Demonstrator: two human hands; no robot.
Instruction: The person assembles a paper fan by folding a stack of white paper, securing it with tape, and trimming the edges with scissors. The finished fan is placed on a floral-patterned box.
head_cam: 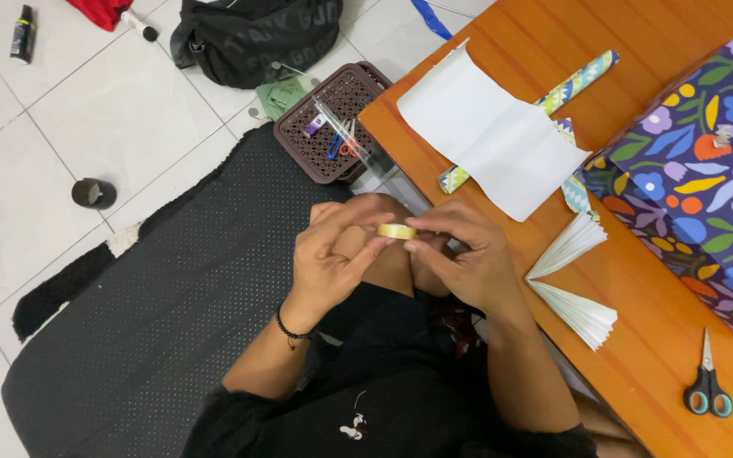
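- We see the left hand [332, 254] and right hand [460, 259] closed together on a small yellowish tape roll [397, 231], held above the lap beside the wooden table [638, 339].
- Fingers cover most of the roll; only its upper edge shows.
- The floral wrapped box [706, 170] is cut off at the right edge.
- White paper [489, 136] hides part of the wrapping-paper roll [583, 78].
- The contents of the brown basket [332, 127] are hard to make out.

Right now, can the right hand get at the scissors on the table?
Probably yes, once freed: the right hand pinches the tape roll with the left hand. The scissors lie uncovered on its side, nothing between.
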